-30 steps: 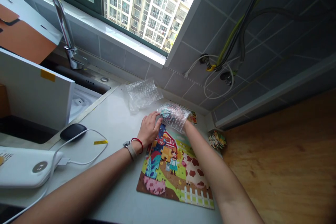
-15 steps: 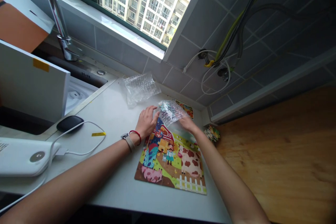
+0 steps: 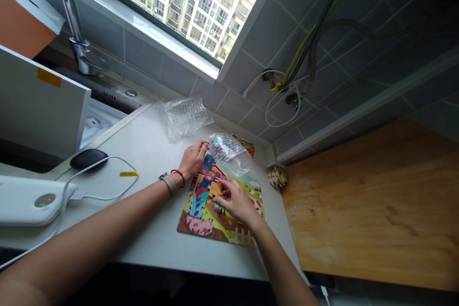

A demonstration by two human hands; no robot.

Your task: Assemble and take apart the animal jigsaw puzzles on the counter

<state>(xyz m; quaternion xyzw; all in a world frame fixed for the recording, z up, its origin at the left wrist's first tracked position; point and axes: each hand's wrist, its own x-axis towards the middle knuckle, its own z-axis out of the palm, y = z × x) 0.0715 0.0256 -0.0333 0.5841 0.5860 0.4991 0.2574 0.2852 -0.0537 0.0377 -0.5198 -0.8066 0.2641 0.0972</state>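
right hand [image 3: 238,203] has dropped from the bubble-wrap bag [image 3: 225,147], fingers closed narrowly on a yellow jigsaw piece [image 3: 215,190] on the farm jigsaw puzzle [image 3: 204,222]; left hand [image 3: 193,160] lies loosely curled, empty. risk: a bumped board scatters loose pieces across the tabletop [image 3: 150,153].

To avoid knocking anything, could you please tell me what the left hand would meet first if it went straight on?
The left hand would probably meet the clear plastic bubble-wrap bag of colourful puzzle pieces first, though depth is hard to judge.
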